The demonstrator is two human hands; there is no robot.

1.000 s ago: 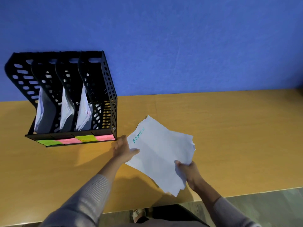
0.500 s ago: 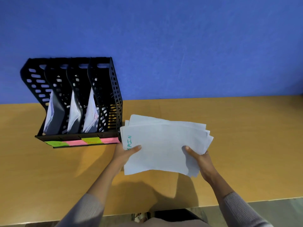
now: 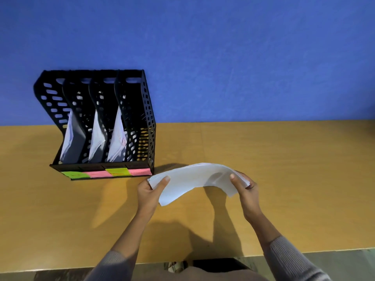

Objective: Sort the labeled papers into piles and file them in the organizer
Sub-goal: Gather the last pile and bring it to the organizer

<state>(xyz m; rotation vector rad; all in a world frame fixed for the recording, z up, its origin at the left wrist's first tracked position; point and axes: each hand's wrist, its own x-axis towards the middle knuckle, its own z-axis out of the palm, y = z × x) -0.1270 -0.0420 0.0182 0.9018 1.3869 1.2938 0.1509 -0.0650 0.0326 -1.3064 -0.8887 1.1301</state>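
Observation:
A stack of white papers (image 3: 194, 178) arches above the wooden table, held level between both hands. My left hand (image 3: 149, 194) grips its left edge, thumb on top. My right hand (image 3: 246, 190) grips its right edge. The black four-slot organizer (image 3: 146, 110) stands to the left against the blue wall. White papers fill its three left slots (image 3: 71, 142); the rightmost slot (image 3: 140, 142) shows no paper. Green and pink sticky labels (image 3: 105, 173) line its front lip. The writing on the held stack is hidden from view.
The wooden table (image 3: 284, 179) stretches right of the organizer, with the blue wall (image 3: 223, 57) behind it. The table's front edge (image 3: 324, 251) runs near the bottom, with floor below it.
The stack has turned from a tilted diagonal to flat and level, and now bows upward between my hands. Its "ADMIN" label has gone out of sight. The stack sits just right of the organizer.

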